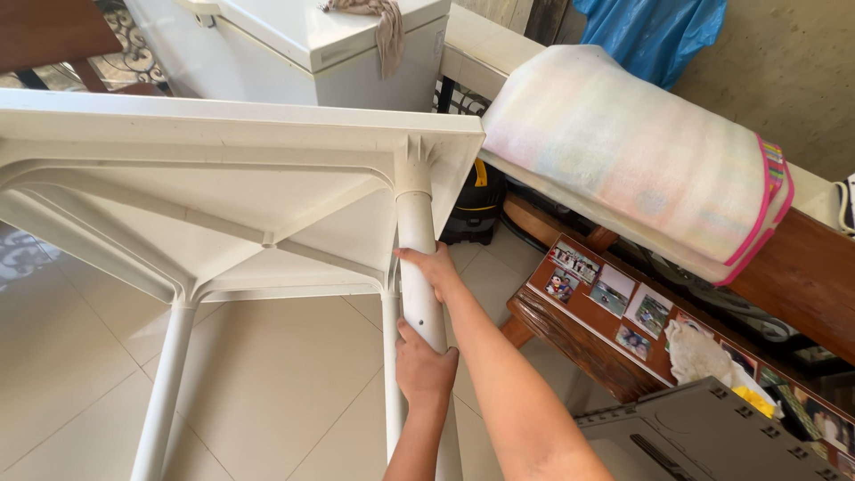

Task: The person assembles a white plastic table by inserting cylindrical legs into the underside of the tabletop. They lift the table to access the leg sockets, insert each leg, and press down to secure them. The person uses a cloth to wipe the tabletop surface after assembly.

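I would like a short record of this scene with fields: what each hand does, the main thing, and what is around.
Main thing: white plastic table, tipped so its ribbed underside faces the camera
Left hand: wrapped around the nearest table leg, lower down
Right hand: on the same leg, higher up, near its socket
Other legs: two more show, reaching toward the tiled floor
Right side: wooden table with photos under a clear sheet; folded blanket above
Behind: white chest freezer with a cloth on its lid

The tipped table (pixel 223 169) lies left, a chest freezer (pixel 303 44) behind it, and a low wooden table (pixel 606 347) right with a folded blanket (pixel 632 160) beyond.
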